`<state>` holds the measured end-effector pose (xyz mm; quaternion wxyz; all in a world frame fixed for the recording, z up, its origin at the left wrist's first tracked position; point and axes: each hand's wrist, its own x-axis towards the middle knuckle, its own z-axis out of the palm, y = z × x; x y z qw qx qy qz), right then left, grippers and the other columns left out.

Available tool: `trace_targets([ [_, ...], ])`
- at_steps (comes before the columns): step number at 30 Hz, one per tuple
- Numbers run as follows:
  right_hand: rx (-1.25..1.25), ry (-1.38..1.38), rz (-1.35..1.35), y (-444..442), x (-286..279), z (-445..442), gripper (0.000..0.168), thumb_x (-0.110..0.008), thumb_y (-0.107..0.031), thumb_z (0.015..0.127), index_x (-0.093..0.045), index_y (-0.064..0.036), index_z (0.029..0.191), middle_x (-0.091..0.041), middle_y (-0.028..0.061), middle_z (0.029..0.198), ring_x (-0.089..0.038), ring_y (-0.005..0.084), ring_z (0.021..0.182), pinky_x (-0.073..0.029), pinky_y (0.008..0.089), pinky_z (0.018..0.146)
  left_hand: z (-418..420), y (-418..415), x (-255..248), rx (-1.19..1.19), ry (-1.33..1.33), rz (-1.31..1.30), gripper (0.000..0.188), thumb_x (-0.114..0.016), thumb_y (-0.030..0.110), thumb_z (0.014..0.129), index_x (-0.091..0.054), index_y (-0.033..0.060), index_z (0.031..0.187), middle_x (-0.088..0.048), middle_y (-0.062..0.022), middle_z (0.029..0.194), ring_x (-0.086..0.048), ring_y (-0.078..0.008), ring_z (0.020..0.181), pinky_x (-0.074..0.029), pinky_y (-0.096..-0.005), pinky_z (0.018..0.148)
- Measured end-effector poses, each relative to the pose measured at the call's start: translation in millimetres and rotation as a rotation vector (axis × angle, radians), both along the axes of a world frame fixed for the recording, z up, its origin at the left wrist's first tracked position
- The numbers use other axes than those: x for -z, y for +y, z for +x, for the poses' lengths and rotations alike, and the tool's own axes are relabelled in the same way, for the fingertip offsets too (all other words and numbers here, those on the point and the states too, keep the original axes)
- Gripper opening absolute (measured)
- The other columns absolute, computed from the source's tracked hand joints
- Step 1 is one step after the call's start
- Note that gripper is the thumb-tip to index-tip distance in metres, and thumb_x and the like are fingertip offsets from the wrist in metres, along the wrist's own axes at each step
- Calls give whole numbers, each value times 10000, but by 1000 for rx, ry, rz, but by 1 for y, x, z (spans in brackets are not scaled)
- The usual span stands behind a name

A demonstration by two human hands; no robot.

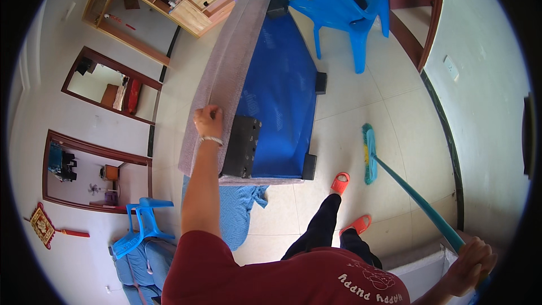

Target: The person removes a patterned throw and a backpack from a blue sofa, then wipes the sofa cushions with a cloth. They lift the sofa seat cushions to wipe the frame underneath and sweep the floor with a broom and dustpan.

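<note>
A mauve fabric sofa section [228,63] is tipped on its side, its blue underside cloth [275,93] and black block feet [242,146] facing the right. With fingers curled, my left hand [209,122] rests on the fabric near its close end; whether it grips the fabric I cannot tell. Down at the lower right, my right hand [472,264] is closed around the teal pole [419,203] of a mop. The mop's flat, fringed teal head [369,153] lies on the tiled floor, to the right of the sofa section.
A blue plastic chair [338,4] stands beyond the sofa section. Blue patterned cloth [237,212] lies at its near end. Another blue chair [146,224] is by a blue sofa [144,262] at left. A wall [478,72] with a socket runs along the right. My feet wear orange slippers [340,184].
</note>
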<state>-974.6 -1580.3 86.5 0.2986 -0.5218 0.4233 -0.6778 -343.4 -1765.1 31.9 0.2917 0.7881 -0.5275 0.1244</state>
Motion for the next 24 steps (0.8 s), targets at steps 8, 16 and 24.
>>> trace_targets([
  [8, 54, -177, -51, -54, 1, 37, 206, -490, -128, 840, -319, -128, 725, -329, 30, 617, -321, 92, 570, -307, 220, 539, -91, 11, -20, 105, -322, -331, 117, -633, 56, 738, -613, 48, 853, -621, -95, 818, -591, -266, 760, -473, -340, 695],
  [16, 183, -123, -34, -120, -3, 64, 230, -511, -182, 846, -365, -131, 676, -392, 12, 510, -331, 73, 393, -317, 223, 430, -111, -42, -44, 865, -94, 198, 247, -641, 176, 778, -601, 59, 992, -632, -114, 919, -600, -230, 862, -470, -337, 753],
  [24, 257, -126, -36, -149, -2, 79, 255, -527, -184, 848, -340, -138, 679, -369, 5, 509, -321, 58, 396, -310, 199, 423, -94, -159, -32, 729, -318, 462, 365, -569, 331, 834, -554, 42, 1056, -555, -140, 1094, -491, -251, 1057, -383, -421, 898],
])
